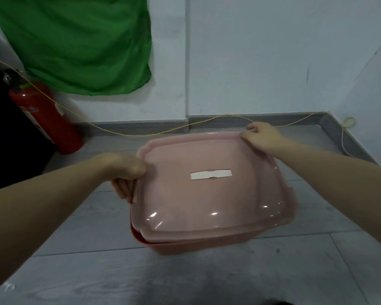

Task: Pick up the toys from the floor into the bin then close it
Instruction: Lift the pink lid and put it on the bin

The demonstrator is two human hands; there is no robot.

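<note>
While the grey floor (pixel 185 271) nearest the camera shows no toys, the step in hand looks like the closing one. The pink bin (pixel 174 247) stands on the floor, only its front rim showing under the pink lid (pixel 207 194), which lies over it slightly askew, with a gap at the near left corner. The left hand (pixel 124 172) grips the lid's left edge, thumb on top and fingers (pixel 123 189) curled beneath. Farther off, the right hand (pixel 261 135) pinches the far right corner with its fingers bent over the rim. Next, I judge, the lid must be squared to the rim and pressed down all round. Behind stand a red fire extinguisher (pixel 51 119), a yellow cord (pixel 141 134) and a hanging green cloth (pixel 81 40).
</note>
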